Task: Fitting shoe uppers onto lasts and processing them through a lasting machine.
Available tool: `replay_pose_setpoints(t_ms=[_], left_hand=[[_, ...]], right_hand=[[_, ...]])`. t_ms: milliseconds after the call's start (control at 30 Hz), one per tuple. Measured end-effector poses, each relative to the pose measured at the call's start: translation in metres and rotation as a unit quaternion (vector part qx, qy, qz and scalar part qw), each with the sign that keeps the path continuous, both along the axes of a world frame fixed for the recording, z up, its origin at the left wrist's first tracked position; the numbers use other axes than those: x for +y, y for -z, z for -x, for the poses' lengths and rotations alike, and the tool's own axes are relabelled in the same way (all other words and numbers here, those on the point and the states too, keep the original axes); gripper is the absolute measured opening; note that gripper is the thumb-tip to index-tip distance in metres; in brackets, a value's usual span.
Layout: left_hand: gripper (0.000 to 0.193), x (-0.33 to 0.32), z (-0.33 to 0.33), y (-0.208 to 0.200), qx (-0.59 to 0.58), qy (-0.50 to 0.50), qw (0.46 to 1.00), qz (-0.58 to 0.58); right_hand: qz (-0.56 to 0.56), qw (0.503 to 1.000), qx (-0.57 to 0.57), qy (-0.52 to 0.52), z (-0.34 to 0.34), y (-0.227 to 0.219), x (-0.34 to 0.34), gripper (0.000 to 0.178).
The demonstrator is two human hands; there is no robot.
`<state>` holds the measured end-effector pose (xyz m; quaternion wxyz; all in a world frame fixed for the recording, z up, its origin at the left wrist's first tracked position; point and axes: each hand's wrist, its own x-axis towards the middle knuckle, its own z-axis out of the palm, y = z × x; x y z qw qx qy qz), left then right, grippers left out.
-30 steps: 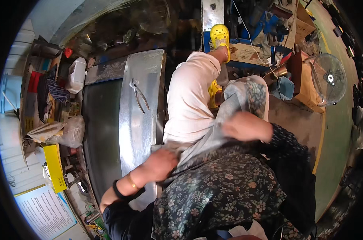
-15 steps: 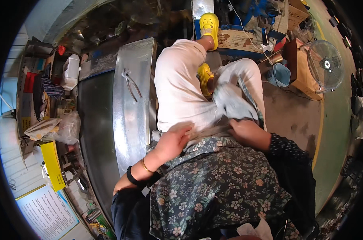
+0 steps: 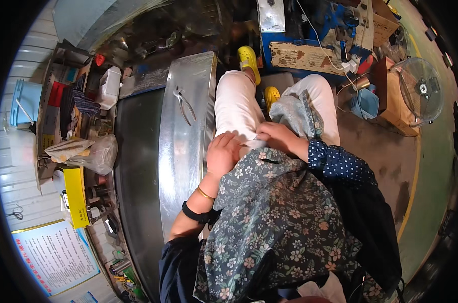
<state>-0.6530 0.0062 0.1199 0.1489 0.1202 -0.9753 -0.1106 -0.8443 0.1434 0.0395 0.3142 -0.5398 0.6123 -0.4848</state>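
Observation:
My left hand (image 3: 223, 152) presses at the waist of my white trousers (image 3: 235, 107), its fingers bent and their tips partly hidden. Facing it, my right hand (image 3: 281, 138) pinches the trouser cloth at the top of the lap. A dark floral apron (image 3: 284, 212) covers my torso just below both hands. Its lower part is turned back, so the pale grey underside of the apron (image 3: 288, 115) lies over my right thigh. Metal cutting pliers (image 3: 184, 107) rest on the bench to the left, apart from my hands.
The shiny metal bench (image 3: 187, 151) runs along my left side. Beyond it stand cluttered shelves with a white jug (image 3: 109, 88) and a yellow box (image 3: 76, 197). To the right are a blue bucket (image 3: 365, 104) and a fan (image 3: 420, 90); a white cable hangs ahead.
My right hand has moved left toward my left hand, and both have come closer together at the waist. The flapping apron end has settled on my thigh. The view has shifted.

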Motion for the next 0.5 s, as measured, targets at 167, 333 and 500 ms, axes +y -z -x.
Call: replay_pose_setpoints(t_ms=[167, 333, 500], left_hand=[[0.009, -0.004, 0.003, -0.011, 0.018, -0.067, 0.942, -0.328], [0.008, 0.010, -0.006, -0.036, -0.124, 0.116, 0.934, -0.313], [0.010, 0.019, -0.013, -0.038, -0.185, 0.124, 0.895, -0.387]], right_hand=[[-0.029, 0.992, -0.121, 0.037, -0.001, -0.042, 0.015, 0.014], [-0.093, 0.983, 0.073, -0.140, -0.001, -0.081, 0.055, 0.014], [-0.082, 0.972, 0.111, -0.191, -0.005, -0.078, 0.062, 0.022]])
